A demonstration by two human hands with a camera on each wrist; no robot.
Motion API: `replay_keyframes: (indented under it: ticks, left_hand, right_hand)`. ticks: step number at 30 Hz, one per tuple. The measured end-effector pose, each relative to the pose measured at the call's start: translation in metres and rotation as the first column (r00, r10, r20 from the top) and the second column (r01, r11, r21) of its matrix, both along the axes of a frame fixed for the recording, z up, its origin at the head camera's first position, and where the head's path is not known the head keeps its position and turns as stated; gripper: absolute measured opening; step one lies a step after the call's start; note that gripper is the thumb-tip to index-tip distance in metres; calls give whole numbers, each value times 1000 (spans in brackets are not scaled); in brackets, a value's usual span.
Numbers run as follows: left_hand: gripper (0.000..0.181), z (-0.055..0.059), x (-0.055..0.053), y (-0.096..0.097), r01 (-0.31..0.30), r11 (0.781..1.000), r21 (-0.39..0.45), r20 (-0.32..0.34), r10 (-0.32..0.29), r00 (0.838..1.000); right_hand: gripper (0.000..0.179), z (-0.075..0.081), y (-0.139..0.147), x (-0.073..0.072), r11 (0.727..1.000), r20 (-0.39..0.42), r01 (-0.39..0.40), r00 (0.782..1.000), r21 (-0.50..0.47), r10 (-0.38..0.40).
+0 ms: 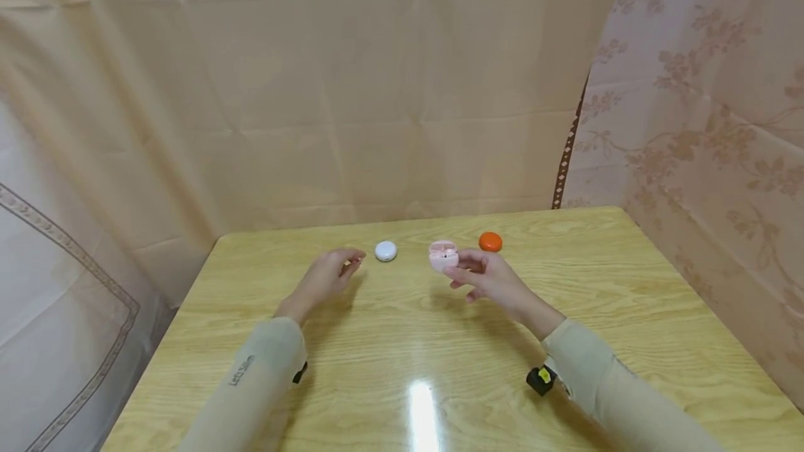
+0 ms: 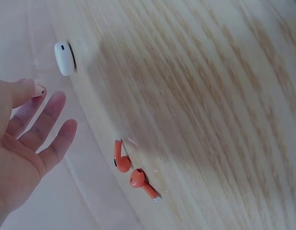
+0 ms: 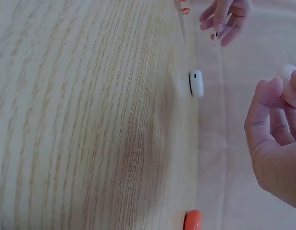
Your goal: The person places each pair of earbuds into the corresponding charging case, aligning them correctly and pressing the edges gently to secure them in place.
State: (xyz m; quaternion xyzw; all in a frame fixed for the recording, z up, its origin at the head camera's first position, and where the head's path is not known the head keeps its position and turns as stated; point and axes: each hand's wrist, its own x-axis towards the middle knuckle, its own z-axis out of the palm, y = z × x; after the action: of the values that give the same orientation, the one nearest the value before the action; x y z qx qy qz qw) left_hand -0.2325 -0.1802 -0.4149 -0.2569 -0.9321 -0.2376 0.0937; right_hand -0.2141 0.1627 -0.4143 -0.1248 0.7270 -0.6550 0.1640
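Note:
Over the middle of the table, my right hand (image 1: 493, 282) holds a pale pink earbud case (image 1: 443, 260) between thumb and fingers. The case's lid is up, and an earbud shows inside it. My left hand (image 1: 324, 276) pinches a small pale pink earbud (image 2: 39, 89) between thumb and forefinger, with its other fingers spread. On the table between the hands, toward the far edge, sits a rounded white earbud case (image 1: 386, 251). A shiny orange case (image 1: 490, 241) lies just beyond the right hand.
Two orange earbuds, one (image 2: 122, 162) beside the other (image 2: 138, 178), lie on the table near the left hand; the head view hides them behind it. A beige curtain (image 1: 377, 89) hangs behind the wooden table (image 1: 389, 340), and a floral one (image 1: 710, 117) hangs at right.

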Motion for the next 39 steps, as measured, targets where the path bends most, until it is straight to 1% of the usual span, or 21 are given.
replay_keyframes:
  ticks: [5,10,16,19,22,24,26,29,31,39]
  left_hand:
    - [21,-1,1,1,-19,999,26,-15,19,1000]
    - [21,0,5,3,-5,998,61,-56,9,998]
    - [23,5,12,10,44,997,71,-91,-37,995]
    - [24,8,15,15,69,995,69,-123,-61,991]
    - [27,11,19,20,102,992,79,-172,-87,981]
    - [29,12,22,24,132,988,83,-205,-113,972]
    - [30,13,25,27,168,982,89,-222,-145,964]
    - [30,16,28,34,209,973,98,-227,-182,957]
    - [30,19,30,38,227,967,118,-213,-199,957]
    - [31,29,39,51,251,951,181,-179,-219,959]
  right_hand:
    - [48,2,-1,-1,1000,-6,-2,1000,3,2]
    - [47,3,-2,-2,1000,-8,-8,1000,0,8]
    - [46,3,-4,-3,1000,-8,-10,1000,-6,10]
    - [45,2,-5,-3,1000,-5,-10,1000,-11,10]
    - [45,0,-6,-2,1000,4,-17,1000,-10,17]
    - [46,0,-7,-1,1000,6,-22,1000,-11,22]
    - [45,0,-7,0,1000,3,-21,1000,-11,21]
    - [44,0,-7,1,1000,-7,-16,1000,-9,16]
    - [44,0,-7,1,1000,-14,-14,1000,-4,14]
    - [42,-2,-8,2,999,-44,-32,998,27,34]
